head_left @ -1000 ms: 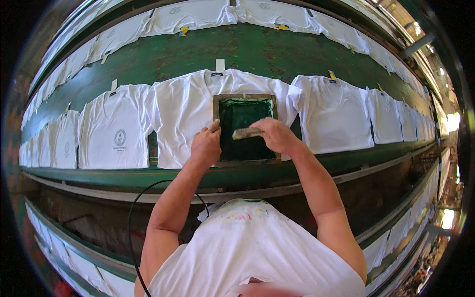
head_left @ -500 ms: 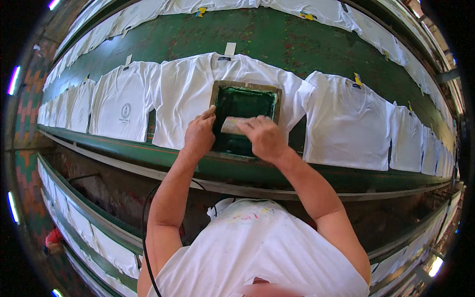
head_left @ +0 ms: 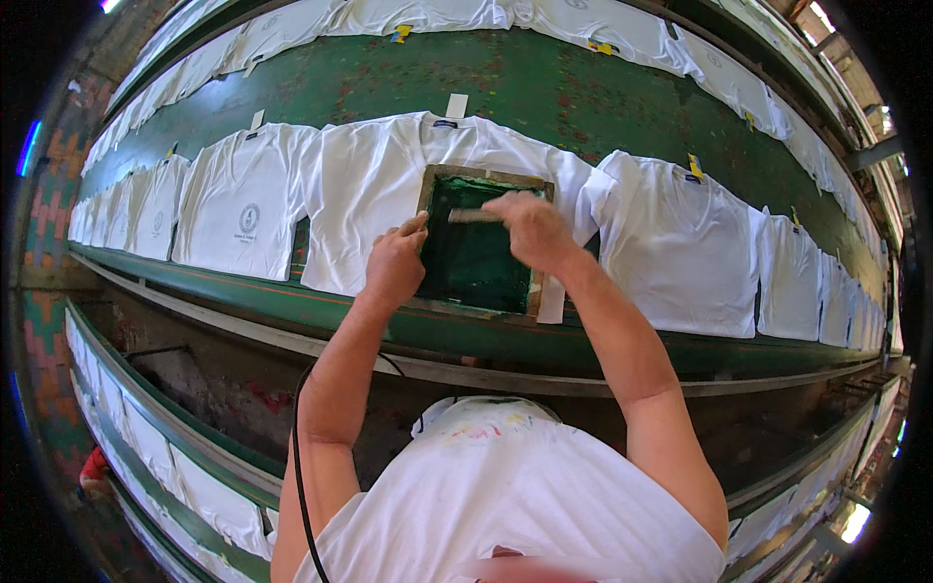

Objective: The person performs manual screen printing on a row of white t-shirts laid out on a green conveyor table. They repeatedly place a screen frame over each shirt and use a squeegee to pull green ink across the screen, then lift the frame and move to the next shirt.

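Observation:
A wooden-framed printing screen (head_left: pixel 491 176) with dark green mesh lies on a white T-shirt (head_left: pixel 358 185) spread over the green table. My left hand (head_left: pixel 396 262) grips the frame's left side, fingers curled at its edge. In my right hand (head_left: pixel 537 233) is a squeegee (head_left: pixel 471 216), held above the upper half of the mesh; part of it is hidden by my fingers. The frame covers the shirt's lower middle, so the cloth beneath cannot be seen.
To the left, a white T-shirt (head_left: pixel 233 204) bears a dark round print. A plain-fronted shirt (head_left: pixel 680 248) lies to the right. Another row of shirts (head_left: pixel 418 17) runs along the table's far side. A black cable (head_left: pixel 297 457) hangs by my left arm.
My right hand has moved the squeegee away from me, from the middle of the screen toward its far edge. My left hand stays on the frame.

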### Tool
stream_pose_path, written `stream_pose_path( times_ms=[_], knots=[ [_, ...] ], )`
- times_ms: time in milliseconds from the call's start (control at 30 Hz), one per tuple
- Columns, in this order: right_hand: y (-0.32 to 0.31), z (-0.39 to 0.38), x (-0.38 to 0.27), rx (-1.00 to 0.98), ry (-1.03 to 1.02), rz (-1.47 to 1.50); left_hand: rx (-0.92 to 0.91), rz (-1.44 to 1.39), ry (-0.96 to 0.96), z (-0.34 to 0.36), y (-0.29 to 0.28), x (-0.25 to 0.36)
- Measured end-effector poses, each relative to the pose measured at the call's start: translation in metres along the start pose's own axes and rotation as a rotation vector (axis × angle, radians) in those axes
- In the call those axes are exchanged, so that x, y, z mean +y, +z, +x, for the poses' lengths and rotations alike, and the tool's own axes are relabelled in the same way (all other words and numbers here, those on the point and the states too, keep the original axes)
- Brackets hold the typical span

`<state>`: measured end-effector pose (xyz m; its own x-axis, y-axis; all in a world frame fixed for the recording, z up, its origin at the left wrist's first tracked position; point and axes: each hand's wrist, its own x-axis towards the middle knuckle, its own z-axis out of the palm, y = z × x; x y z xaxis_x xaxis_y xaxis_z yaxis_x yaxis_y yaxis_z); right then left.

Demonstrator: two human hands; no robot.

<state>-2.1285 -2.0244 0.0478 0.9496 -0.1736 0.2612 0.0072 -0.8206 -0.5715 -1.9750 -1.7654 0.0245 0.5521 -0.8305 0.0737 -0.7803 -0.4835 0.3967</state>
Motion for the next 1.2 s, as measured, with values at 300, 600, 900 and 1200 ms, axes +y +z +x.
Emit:
stream_pose_path(
  times_ms=[300, 600, 900, 1200],
  knots=[
    [-0.002, 0.016, 0.001, -0.026, 0.105, -0.169, 0.040, -0.022, 0.056, -0.002, 0.005, -0.009],
    [0.012, -0.025, -0.046, -0.082, 0.058, -0.203, 0.051, -0.037, 0.113, -0.004, 0.003, -0.022],
    [0.036, -0.087, -0.108, -0.026, 0.004, -0.216, 0.110, -0.047, 0.131, -0.002, 0.010, -0.025],
    [0.035, -0.096, -0.121, -0.114, 0.002, -0.187, 0.300, 0.014, -0.002, -0.005, 0.031, -0.005]
  ],
)
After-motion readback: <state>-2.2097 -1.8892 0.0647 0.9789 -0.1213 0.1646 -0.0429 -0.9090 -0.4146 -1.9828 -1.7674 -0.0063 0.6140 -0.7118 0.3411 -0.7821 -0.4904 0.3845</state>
